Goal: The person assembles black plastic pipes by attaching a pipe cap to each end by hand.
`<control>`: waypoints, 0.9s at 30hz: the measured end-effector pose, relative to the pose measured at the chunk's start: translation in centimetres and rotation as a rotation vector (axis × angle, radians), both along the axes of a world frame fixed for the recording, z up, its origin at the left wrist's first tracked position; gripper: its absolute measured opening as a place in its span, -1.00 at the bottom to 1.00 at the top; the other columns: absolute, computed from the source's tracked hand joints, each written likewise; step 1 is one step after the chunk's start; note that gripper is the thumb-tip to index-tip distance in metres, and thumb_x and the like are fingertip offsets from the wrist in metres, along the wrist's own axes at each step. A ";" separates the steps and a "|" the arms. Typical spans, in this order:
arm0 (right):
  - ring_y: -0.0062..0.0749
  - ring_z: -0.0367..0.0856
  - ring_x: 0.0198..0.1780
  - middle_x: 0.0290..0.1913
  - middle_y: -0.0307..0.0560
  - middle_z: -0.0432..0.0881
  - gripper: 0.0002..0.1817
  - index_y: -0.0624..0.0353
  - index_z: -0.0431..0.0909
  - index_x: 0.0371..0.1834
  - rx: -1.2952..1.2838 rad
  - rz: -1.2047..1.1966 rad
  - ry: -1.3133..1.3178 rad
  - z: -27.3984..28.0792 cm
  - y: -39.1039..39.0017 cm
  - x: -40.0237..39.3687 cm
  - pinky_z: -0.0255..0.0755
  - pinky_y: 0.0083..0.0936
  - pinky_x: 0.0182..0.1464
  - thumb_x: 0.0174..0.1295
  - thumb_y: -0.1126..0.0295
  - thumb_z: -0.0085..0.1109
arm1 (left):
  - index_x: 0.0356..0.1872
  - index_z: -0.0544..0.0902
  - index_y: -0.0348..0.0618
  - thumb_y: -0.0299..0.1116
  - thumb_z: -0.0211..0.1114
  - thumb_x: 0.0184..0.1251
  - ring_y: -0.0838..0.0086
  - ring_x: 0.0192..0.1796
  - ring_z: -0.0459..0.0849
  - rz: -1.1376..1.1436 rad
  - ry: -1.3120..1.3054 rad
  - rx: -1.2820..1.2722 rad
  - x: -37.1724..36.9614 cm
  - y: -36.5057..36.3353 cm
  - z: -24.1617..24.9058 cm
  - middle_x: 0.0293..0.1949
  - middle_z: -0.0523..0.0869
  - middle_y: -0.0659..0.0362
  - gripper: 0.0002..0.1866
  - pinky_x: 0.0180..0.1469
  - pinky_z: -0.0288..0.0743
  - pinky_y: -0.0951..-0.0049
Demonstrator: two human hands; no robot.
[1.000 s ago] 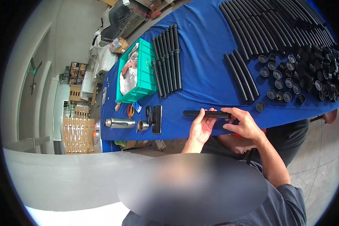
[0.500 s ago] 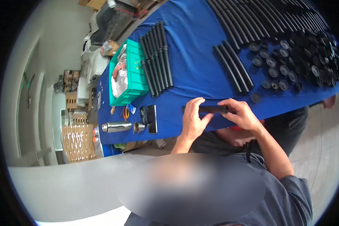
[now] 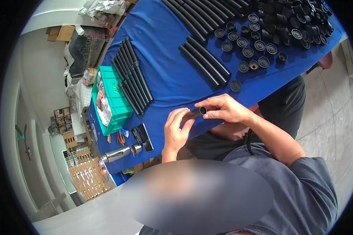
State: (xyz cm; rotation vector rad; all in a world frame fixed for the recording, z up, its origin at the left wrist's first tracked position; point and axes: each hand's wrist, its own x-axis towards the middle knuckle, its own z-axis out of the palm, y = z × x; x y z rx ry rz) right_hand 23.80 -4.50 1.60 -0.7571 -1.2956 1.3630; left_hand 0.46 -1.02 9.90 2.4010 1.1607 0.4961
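A short black tube (image 3: 194, 113) is held over the front edge of the table, its hollow round end turned toward the camera. My left hand (image 3: 177, 127) wraps its fingers over the tube's left part and hides much of it. At the open end, the thumb and fingers of my right hand (image 3: 223, 109) close around the rim from either side. A ribbed round black cap (image 3: 235, 85) lies on the blue cloth just beyond my right hand. Two longer black tubes (image 3: 205, 62) rest side by side farther back.
Many black caps (image 3: 259, 46) are heaped at the back right beside rows of tubes (image 3: 192, 17). Joined tubes (image 3: 133, 78) lie left, next to a green crate (image 3: 119, 103). A phone (image 3: 146, 138) and a metal flask (image 3: 117, 154) stand near the table's left front.
The tube has turned so its open end faces the camera more. Both hands stay on it. The whole view has shifted and rotated with the head.
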 end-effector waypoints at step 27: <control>-0.12 0.68 -0.41 -0.43 -0.07 0.61 -0.84 0.18 0.64 -0.27 0.513 -0.301 -0.664 1.0 -2.9 -0.7 0.56 -0.22 -0.37 0.21 0.38 0.42 | 0.13 0.66 -0.13 -0.46 0.32 0.47 -0.16 0.36 0.62 -0.024 -1.657 -1.213 1.8 4.1 -9.5 0.26 0.68 -0.19 -0.73 0.31 0.69 -0.07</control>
